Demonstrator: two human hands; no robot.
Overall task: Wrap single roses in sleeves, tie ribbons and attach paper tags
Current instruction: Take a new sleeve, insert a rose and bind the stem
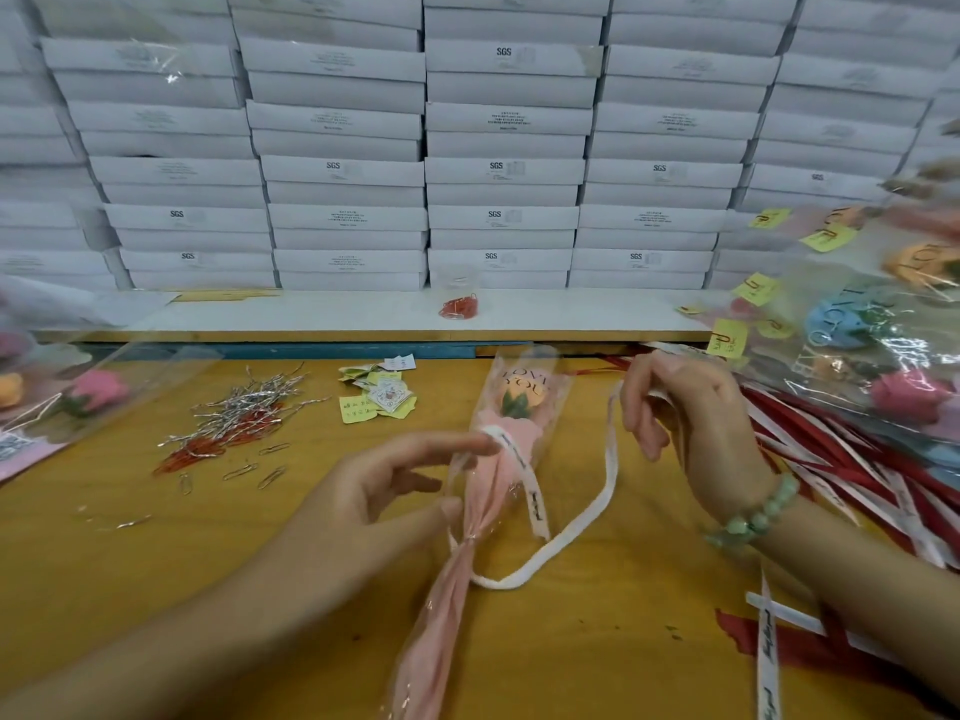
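The left hand's index fingertip [480, 445] is pressed on the white ribbon [597, 504] where it crosses the sleeved rose [506, 449], the other fingers being spread loosely. The ribbon's far end is pinched in the right hand [680, 407], right of the rose. The ribbon-tying step is judged underway; looping and knotting seem next, with tags [382, 400] lying left of the rose.

The left hand [384, 491] reaches forward with index finger extended and thumb below. The right hand [685, 407] is raised, fingers curled downward in a loose grip.
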